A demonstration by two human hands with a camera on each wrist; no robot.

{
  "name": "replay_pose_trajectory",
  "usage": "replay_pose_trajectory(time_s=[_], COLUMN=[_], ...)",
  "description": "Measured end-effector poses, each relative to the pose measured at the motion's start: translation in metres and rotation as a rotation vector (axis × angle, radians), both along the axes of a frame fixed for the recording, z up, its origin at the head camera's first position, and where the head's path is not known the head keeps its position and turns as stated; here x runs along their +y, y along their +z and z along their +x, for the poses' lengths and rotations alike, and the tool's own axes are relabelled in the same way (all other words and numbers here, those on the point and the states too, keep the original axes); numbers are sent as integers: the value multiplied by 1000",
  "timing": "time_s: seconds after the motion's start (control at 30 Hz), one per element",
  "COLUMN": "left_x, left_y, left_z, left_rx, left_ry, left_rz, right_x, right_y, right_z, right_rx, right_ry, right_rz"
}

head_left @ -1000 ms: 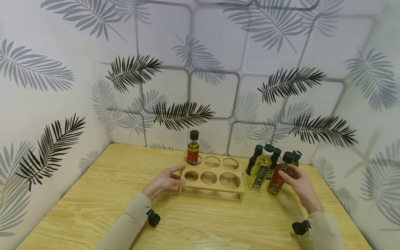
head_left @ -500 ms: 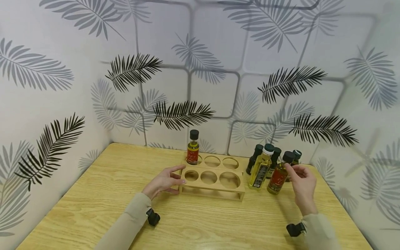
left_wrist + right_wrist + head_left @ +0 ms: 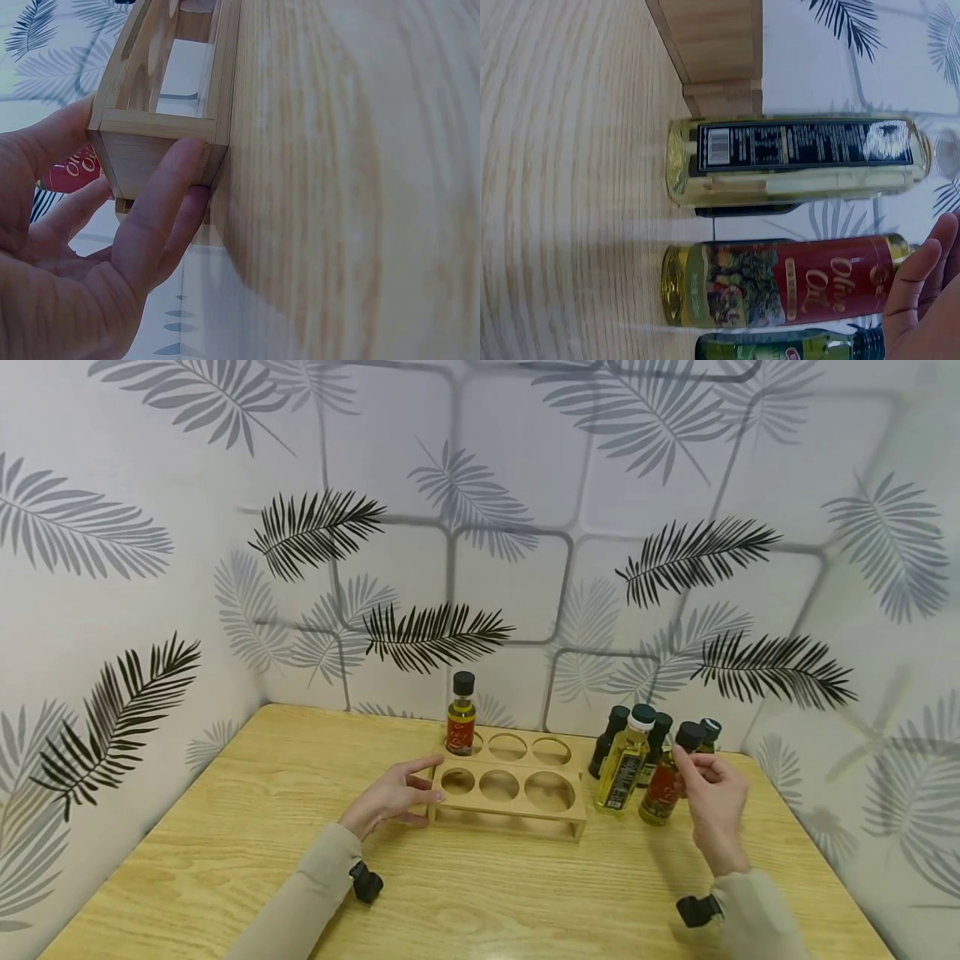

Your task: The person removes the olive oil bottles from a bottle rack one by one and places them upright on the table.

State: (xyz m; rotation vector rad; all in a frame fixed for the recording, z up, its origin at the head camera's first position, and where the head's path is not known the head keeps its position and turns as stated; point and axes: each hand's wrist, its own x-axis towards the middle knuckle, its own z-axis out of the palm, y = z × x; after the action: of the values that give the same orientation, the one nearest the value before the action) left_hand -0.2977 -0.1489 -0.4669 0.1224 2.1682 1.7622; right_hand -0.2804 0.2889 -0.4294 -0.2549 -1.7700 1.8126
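A two-tier wooden rack point(image 3: 517, 810) with round holes stands mid-table. My left hand point(image 3: 392, 795) rests its spread fingertips on the rack's left end; in the left wrist view, fingers point(image 3: 161, 202) lie against the end panel. One red-labelled bottle point(image 3: 461, 727) with a black cap stands in the rear left hole. At the right, my right hand point(image 3: 716, 802) pinches a red-labelled olive oil bottle point(image 3: 817, 281) near its neck, thumb in front. That bottle stands upright, its base at the tabletop. The cap is out of sight in the right wrist view.
Left of the olive oil bottle stands a clear bottle of yellow oil point(image 3: 622, 772) with a dark label. Dark bottles point(image 3: 607, 743) stand behind it. A green bottle point(image 3: 780, 346) is close beside the olive oil bottle. The patterned wall point(image 3: 510, 585) borders the wooden table point(image 3: 450, 910).
My right hand has shifted leftward, its thumb and fingers closing in at the olive oil bottle's neck. The left hand and the rack have stayed in place.
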Motion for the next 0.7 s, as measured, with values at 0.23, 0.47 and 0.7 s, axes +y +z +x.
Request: replay_pose_trajectory(time_s=[0.23,0.47,0.7], left_x=[1,0,0], left_y=[-1,-1,-1], left_z=[1,0,0], left_rx=[-2,-6,-14], left_ry=[0,1,5], left_rz=[1,7,13], right_x=[-16,-33,-53], right_y=[-2,-1,-1], right_z=[4,7,2], right_rx=[-31,-106,-119], right_ry=[94,183,242], right_rz=[16,62,73])
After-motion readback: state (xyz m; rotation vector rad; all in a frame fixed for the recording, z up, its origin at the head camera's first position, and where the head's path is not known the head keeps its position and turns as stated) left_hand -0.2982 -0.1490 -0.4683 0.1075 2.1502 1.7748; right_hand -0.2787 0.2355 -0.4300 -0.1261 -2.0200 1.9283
